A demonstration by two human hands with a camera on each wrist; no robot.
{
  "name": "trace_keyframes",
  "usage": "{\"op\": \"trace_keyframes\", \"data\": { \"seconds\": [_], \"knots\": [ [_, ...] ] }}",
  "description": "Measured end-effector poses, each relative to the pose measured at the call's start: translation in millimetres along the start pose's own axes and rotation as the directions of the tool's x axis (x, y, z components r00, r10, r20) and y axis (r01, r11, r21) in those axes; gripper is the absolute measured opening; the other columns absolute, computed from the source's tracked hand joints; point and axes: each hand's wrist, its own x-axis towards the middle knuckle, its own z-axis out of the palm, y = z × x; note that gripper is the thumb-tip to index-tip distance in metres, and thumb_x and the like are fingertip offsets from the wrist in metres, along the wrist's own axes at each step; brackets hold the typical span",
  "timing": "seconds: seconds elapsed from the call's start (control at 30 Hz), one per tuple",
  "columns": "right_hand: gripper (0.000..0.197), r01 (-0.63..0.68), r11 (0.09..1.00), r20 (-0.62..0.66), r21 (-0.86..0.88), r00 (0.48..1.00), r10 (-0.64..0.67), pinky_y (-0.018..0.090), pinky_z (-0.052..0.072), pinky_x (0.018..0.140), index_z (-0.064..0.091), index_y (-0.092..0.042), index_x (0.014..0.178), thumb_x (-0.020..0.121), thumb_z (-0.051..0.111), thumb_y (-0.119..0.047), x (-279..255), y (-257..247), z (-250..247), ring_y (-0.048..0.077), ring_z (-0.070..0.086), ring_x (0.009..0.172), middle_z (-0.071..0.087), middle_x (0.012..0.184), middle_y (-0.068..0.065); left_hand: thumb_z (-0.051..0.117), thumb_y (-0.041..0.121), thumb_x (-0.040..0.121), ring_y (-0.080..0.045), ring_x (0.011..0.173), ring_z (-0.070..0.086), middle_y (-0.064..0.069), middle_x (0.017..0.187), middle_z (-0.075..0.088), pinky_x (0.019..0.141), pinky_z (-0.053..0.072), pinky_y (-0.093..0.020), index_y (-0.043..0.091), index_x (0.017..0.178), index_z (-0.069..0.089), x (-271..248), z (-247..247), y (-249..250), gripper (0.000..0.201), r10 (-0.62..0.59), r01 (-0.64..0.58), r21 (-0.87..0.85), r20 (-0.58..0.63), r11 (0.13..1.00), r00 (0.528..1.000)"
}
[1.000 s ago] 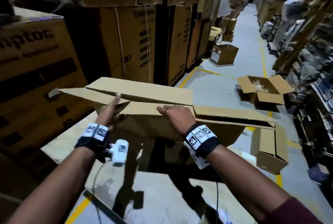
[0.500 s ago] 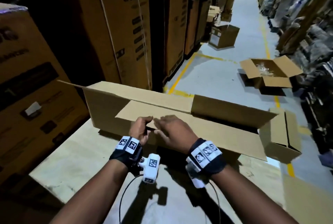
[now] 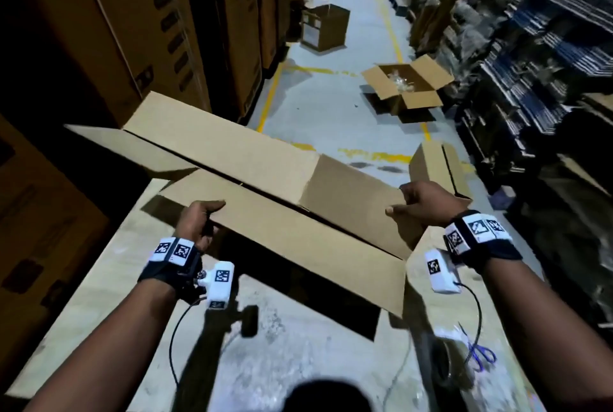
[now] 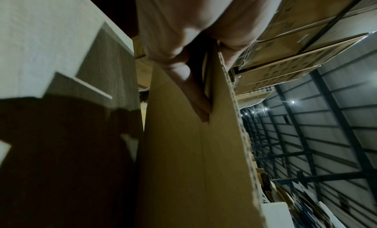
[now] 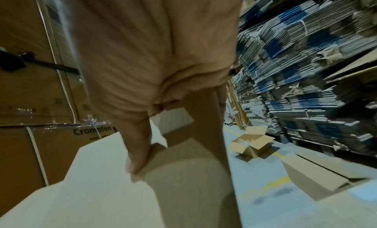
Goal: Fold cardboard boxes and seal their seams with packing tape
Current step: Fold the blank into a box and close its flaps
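Note:
A long brown cardboard box (image 3: 265,159) lies across the pale table (image 3: 99,295) with its top flaps open. My left hand (image 3: 199,222) grips the left end of the near long flap (image 3: 315,252), thumb on top. In the left wrist view its fingers (image 4: 183,73) curl under the flap's edge (image 4: 224,134). My right hand (image 3: 421,206) holds the right end flap (image 3: 351,192). The right wrist view has the thumb (image 5: 138,151) pressed on that flap (image 5: 193,175). A tape roll (image 3: 442,368) and blue-handled scissors (image 3: 481,355) lie on the table at the lower right.
Tall stacked cartons (image 3: 132,30) wall off the left. In the aisle beyond, an open small box (image 3: 404,86) and another carton (image 3: 325,26) stand on the floor. A closed box (image 3: 434,162) sits just past the table's right end. Shelves of flat stock (image 3: 547,63) line the right.
Both hands were together at the middle of the near flap. They have moved apart, the left to the flap's left end, the right to the right end flap. The view has tilted down.

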Motion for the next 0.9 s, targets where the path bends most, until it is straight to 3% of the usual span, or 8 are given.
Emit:
{"op": "trace_keyframes", "data": {
  "seconds": [0.13, 0.23, 0.3, 0.37, 0.5, 0.63, 0.77, 0.9],
  "knots": [
    [0.048, 0.003, 0.979, -0.216, 0.202, 0.976, 0.041, 0.044, 0.046, 0.068, 0.048, -0.006, 0.061, 0.083, 0.084, -0.028, -31, -37, 23, 0.045, 0.065, 0.096, 0.066, 0.103, 0.035, 0.084, 0.047, 0.068, -0.023, 0.044, 0.044, -0.006, 0.057, 0.047, 0.047, 0.031, -0.025, 0.007, 0.085, 0.058, -82, 7, 23, 0.051, -0.009, 0.009, 0.015, -0.017, 1.000, 1.000],
    [0.051, -0.057, 0.950, -0.288, 0.308, 0.946, 0.150, 0.036, 0.028, 0.056, 0.041, -0.016, 0.058, 0.083, 0.084, -0.028, -44, -56, 40, 0.030, 0.057, 0.068, 0.059, 0.067, 0.016, 0.072, 0.024, 0.091, -0.013, 0.032, 0.048, -0.001, 0.046, 0.054, 0.032, 0.031, -0.015, 0.004, 0.081, 0.058, -115, 21, 17, 0.026, -0.024, 0.024, 0.004, 0.129, 1.000, 0.991],
    [0.046, -0.133, 0.921, -0.357, 0.366, 0.894, 0.270, 0.035, 0.023, 0.056, 0.045, -0.015, 0.063, 0.083, 0.083, -0.032, -52, -61, 45, 0.019, 0.041, 0.067, 0.039, 0.062, 0.002, 0.077, 0.024, 0.085, -0.017, 0.042, 0.056, -0.006, 0.062, 0.064, 0.031, 0.033, -0.013, -0.003, 0.096, 0.063, -113, 20, 17, 0.032, 0.049, -0.048, -0.018, 0.102, 0.999, 0.994],
    [0.031, -0.163, 0.860, -0.394, 0.483, 0.837, 0.380, 0.030, 0.034, 0.059, 0.068, -0.003, 0.083, 0.083, 0.084, -0.030, -61, -58, 40, 0.017, 0.052, 0.076, 0.056, 0.074, 0.004, 0.080, 0.022, 0.079, -0.025, 0.065, 0.068, -0.014, 0.093, 0.074, 0.040, 0.045, -0.018, -0.002, 0.110, 0.067, -104, 10, 25, 0.041, 0.118, -0.112, -0.070, 0.089, 0.991, 0.989],
    [0.076, -0.209, 0.806, -0.481, 0.554, 0.710, 0.515, 0.041, 0.060, 0.072, 0.072, 0.000, 0.097, 0.060, 0.071, -0.067, -62, -27, 36, 0.032, 0.073, 0.082, 0.074, 0.081, 0.016, 0.073, 0.005, 0.083, -0.021, 0.066, 0.073, -0.013, 0.096, 0.076, 0.053, 0.057, -0.027, -0.001, 0.105, 0.070, -107, -10, 47, 0.023, 0.193, -0.170, -0.154, 0.152, 0.973, 0.969],
    [0.039, -0.251, 0.877, -0.542, 0.409, 0.707, 0.455, 0.037, 0.051, 0.076, 0.068, 0.000, 0.094, 0.084, 0.077, -0.036, -82, -48, 20, 0.038, 0.066, 0.089, 0.070, 0.091, 0.023, 0.072, 0.001, 0.083, -0.026, 0.069, 0.072, -0.017, 0.106, 0.073, 0.080, 0.058, -0.045, 0.002, 0.102, 0.070, -132, -5, 43, 0.019, 0.235, -0.206, -0.159, 0.193, 0.966, 0.953],
    [0.035, -0.271, 0.910, -0.589, 0.314, 0.696, 0.410, 0.043, 0.049, 0.083, 0.066, 0.005, 0.104, 0.088, 0.075, -0.024, -89, -38, -6, 0.043, 0.063, 0.103, 0.067, 0.106, 0.028, 0.068, 0.001, 0.088, -0.020, 0.044, 0.064, -0.012, 0.070, 0.072, 0.042, 0.050, -0.025, -0.003, 0.096, 0.065, -175, 5, 40, 0.010, 0.256, -0.223, -0.194, 0.168, 0.955, 0.952],
    [0.035, -0.360, 0.893, -0.551, 0.269, 0.703, 0.450, 0.040, 0.048, 0.078, 0.068, 0.006, 0.100, 0.083, 0.079, -0.023, -83, -19, -46, 0.044, 0.065, 0.100, 0.068, 0.103, 0.030, 0.064, 0.003, 0.092, -0.011, 0.031, 0.054, -0.004, 0.048, 0.064, 0.031, 0.038, -0.017, 0.000, 0.094, 0.063, -215, 17, 45, 0.004, 0.319, -0.276, -0.222, 0.186, 0.935, 0.929]
  ]
}}
